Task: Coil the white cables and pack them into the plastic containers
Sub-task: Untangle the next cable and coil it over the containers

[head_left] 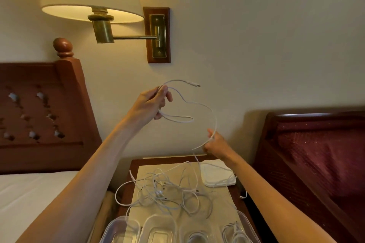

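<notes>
My left hand point(153, 102) is raised in front of the wall and pinches a white cable point(205, 107) near its plug end, with one small loop hanging below the fingers. The cable arcs right and down to my right hand point(216, 144), which grips it lower down. From there it drops to a tangled pile of white cables point(167, 189) on the nightstand point(136, 163). Several clear plastic containers point(158, 231) line the near edge; the two on the right hold coiled cable, the right-hand one point(237, 233) most plainly.
A stack of white lids point(217, 173) lies at the nightstand's back right. A beige cloth point(146, 171) covers its top. A wall lamp point(92, 6) hangs above left. A bed with a wooden headboard point(39, 114) is at left, another bed point(316, 154) at right.
</notes>
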